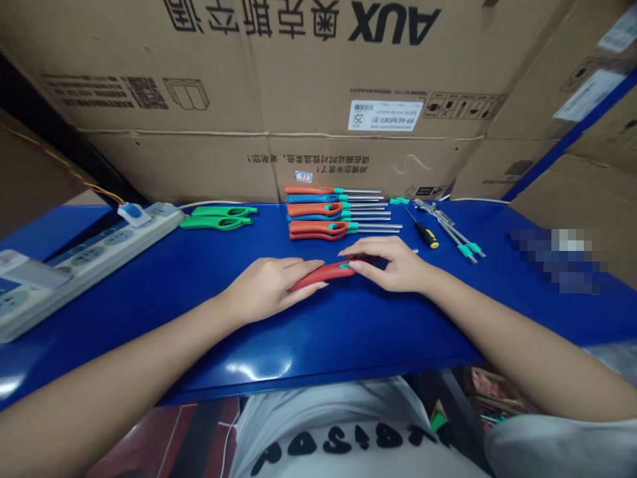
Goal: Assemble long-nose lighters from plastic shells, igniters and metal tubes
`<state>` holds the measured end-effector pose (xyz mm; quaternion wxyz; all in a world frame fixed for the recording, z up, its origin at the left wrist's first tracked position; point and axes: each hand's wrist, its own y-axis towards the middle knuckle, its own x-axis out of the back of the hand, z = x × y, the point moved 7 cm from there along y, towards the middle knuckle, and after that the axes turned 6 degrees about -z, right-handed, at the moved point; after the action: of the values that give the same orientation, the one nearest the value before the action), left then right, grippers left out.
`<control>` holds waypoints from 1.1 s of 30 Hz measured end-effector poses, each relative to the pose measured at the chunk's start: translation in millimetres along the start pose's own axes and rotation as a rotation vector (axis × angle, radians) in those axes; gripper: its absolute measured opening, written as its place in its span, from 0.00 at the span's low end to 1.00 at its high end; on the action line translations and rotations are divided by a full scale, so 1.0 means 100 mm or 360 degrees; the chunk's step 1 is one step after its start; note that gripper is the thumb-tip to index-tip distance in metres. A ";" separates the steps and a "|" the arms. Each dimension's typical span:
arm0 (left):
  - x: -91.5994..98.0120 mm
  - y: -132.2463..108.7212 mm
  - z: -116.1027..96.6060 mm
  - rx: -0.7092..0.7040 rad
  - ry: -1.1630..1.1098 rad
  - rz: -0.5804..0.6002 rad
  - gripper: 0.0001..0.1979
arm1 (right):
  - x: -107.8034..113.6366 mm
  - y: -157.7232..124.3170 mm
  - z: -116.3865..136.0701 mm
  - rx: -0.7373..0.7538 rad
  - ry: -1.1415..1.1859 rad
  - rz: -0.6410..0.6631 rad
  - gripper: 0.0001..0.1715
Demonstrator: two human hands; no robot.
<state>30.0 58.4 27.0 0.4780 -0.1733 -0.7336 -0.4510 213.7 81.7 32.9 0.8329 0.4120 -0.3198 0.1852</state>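
Observation:
A red long-nose gas lighter (pixel 326 273) is held just over the blue table, between both hands. My left hand (pixel 271 285) is closed around the end of its handle. My right hand (pixel 391 262) grips the front part by the green trigger, and the fingers hide much of that end. The tip of a metal tube shows past the right hand. Behind the hands lies a stack of orange and blue lighters (pixel 318 230) with green triggers, their metal tubes pointing right.
Two green lighter handles (pixel 216 223) lie at the left, beside a white power strip (pixel 99 265). At the right are a black-and-yellow screwdriver (pixel 426 235), metal tubes with green ends (pixel 466 251) and small green pieces (pixel 399 200). A cardboard wall (pixel 199 159) stands behind the blue table (pixel 318 345).

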 end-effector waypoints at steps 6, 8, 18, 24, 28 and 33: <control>0.03 0.00 -0.02 0.0038 -0.0210 -0.0021 0.20 | 0.03 -0.04 0.22 0.0352 -0.0142 -0.0093 0.13; 0.04 0.01 -0.03 0.0049 -0.0211 -0.0002 0.20 | 0.02 -0.04 0.24 0.0346 -0.0116 -0.0086 0.12; -0.06 0.00 -0.04 0.0191 -0.0324 0.0136 0.18 | -0.04 -0.04 0.23 0.0199 -0.0057 -0.0107 0.04; -0.14 0.02 -0.18 0.0314 -0.0183 0.0263 0.16 | -0.25 -0.02 0.27 0.0136 -0.0180 0.0150 0.11; -0.16 0.01 -0.14 0.0296 -0.0042 0.0325 0.16 | -0.28 -0.02 0.27 0.0126 -0.0402 0.0376 0.13; -0.09 0.01 -0.04 0.0293 -0.0022 0.0287 0.15 | -0.13 0.01 0.26 0.0242 -0.0761 0.0320 0.12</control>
<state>37.1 57.3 20.7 0.5255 -0.1971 -0.7565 -0.3356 193.8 61.1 35.9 0.6779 0.4715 -0.5319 0.1879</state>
